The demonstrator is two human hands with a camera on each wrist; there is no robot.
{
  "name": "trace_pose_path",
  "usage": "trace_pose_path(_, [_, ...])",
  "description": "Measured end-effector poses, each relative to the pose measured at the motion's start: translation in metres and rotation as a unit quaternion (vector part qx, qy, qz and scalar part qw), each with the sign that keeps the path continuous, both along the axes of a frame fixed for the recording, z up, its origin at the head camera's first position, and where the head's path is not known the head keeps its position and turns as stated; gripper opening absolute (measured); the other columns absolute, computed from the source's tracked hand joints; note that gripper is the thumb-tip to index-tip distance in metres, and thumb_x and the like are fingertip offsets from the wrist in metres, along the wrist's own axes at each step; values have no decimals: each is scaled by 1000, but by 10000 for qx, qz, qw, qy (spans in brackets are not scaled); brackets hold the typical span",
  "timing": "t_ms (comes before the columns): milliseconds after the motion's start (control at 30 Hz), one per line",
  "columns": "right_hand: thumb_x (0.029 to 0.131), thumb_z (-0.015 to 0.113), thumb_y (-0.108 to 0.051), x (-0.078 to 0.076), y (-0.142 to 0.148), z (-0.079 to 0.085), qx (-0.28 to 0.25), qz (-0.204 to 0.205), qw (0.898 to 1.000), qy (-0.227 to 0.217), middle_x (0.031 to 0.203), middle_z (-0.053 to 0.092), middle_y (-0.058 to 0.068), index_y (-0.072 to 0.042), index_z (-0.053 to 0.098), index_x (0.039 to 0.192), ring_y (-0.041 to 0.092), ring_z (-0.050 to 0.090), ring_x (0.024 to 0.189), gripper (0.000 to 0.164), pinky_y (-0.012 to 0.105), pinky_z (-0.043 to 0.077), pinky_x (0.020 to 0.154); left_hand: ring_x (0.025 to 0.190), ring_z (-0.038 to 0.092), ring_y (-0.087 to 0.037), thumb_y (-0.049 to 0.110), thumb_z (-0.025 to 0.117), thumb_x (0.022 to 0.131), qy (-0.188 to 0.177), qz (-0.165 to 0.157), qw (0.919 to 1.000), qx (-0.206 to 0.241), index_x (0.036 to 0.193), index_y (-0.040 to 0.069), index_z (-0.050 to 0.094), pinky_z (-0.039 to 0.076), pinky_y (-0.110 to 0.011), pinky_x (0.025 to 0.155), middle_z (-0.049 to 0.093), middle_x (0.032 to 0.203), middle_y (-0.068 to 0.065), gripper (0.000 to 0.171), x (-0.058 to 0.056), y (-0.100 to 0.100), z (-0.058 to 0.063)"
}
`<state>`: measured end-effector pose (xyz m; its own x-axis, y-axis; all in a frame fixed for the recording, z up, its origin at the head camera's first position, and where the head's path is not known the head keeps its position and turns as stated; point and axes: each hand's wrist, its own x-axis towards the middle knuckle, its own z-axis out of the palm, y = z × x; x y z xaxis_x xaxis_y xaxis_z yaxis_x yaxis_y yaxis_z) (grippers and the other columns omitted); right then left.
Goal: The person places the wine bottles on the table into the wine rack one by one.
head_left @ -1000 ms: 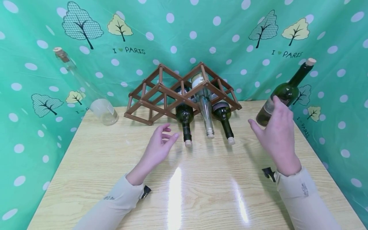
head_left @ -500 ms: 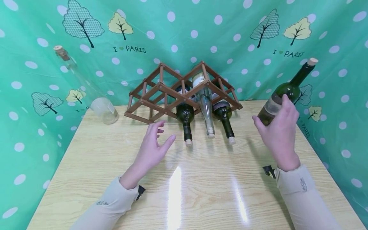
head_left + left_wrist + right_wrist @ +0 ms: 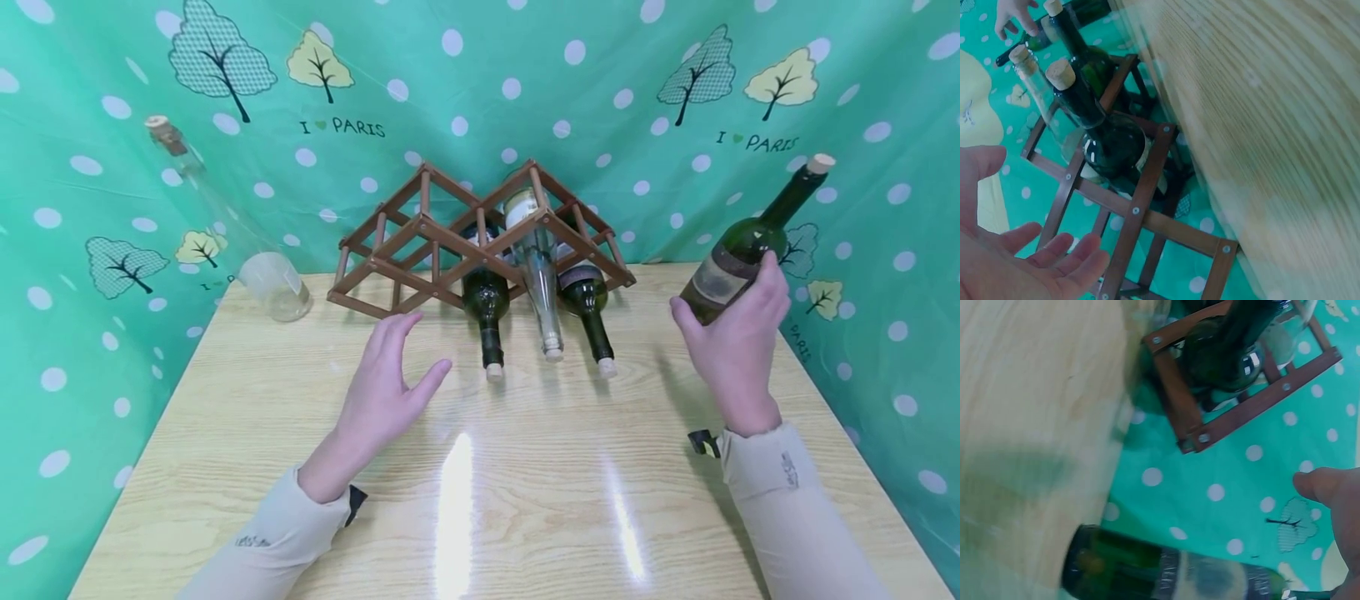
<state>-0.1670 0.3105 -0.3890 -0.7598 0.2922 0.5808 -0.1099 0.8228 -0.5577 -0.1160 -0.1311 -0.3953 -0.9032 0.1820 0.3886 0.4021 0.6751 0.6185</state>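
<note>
My left hand (image 3: 382,375) hovers over the table in front of the wine rack (image 3: 422,223), thumb spread from the fingers, holding nothing. In the left wrist view its fingertips (image 3: 1088,259) overlap the rack's slats. At the right, my right hand (image 3: 738,350) is close to a corked green wine bottle (image 3: 750,237), overlapping its lower body, thumb and fingers spread. This labelled bottle (image 3: 1210,575) stands upright, its neck partly hidden in the right wrist view. Neck-forward in the rack lie a dark wine bottle (image 3: 486,296), a clear bottle (image 3: 536,267) and a green bottle (image 3: 585,292).
A tall clear corked bottle (image 3: 273,287) stands at the table's back left. Green dotted cloth (image 3: 465,75) hangs behind and along both sides of the wooden table (image 3: 540,483). The bottle necks in the rack jut over the table toward me.
My left hand has drawn left and back from the dark bottle's neck, its thumb and fingers spreading. My right hand has shifted slightly right toward the standing green bottle. The view has shifted a little.
</note>
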Motion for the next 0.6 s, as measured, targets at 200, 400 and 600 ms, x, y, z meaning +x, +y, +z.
trace_pose_path(200, [91, 82, -39, -10, 13, -12, -645, -230, 9964, -505, 173, 9, 6, -21, -5, 170, 19, 13, 156, 119, 46, 20, 128, 138, 47, -38, 34, 81, 96, 688, 10, 9967, -425, 155, 1, 47, 44, -57, 111, 48, 152, -18, 76, 1, -6, -1])
trace_pose_path(400, [92, 79, -44, -18, 20, -21, -1099, -243, 9912, -696, 173, 5, 6, -22, -11, 168, 20, 13, 158, 120, 40, 18, 128, 135, 49, -42, 32, 85, 91, 1164, -27, 9902, -772, 153, -1, 49, 43, -58, 111, 49, 150, -23, 79, 2, -15, -3])
trace_pose_path(600, [95, 75, -45, -26, 27, -27, -1634, -204, 9811, -1013, 173, 0, 5, -23, -17, 167, 19, 11, 160, 119, 36, 13, 129, 132, 50, -46, 34, 86, 90, 1464, -89, 9832, -1084, 151, -2, 50, 44, -61, 108, 49, 148, -27, 80, 3, -24, -5])
